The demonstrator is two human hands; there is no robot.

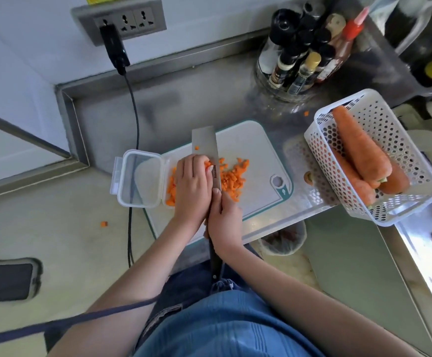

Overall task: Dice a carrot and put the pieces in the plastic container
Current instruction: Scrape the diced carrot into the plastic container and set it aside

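Head view: the dicing looks nearly done, judging by the heap of dice (231, 180) on the board (251, 145). The right hand (223, 217) has its fingers curled round the knife (205, 150) handle, blade flat-on along the board. The left hand (193, 186) lies over the carrot pieces (171, 189), fingers (202, 161) curled, touching bits against the blade. The container (140, 177) sits open and holds nothing, just left of the pieces. Next, likely, scooping the dice leftward into it without scattering them onto the counter (158, 109).
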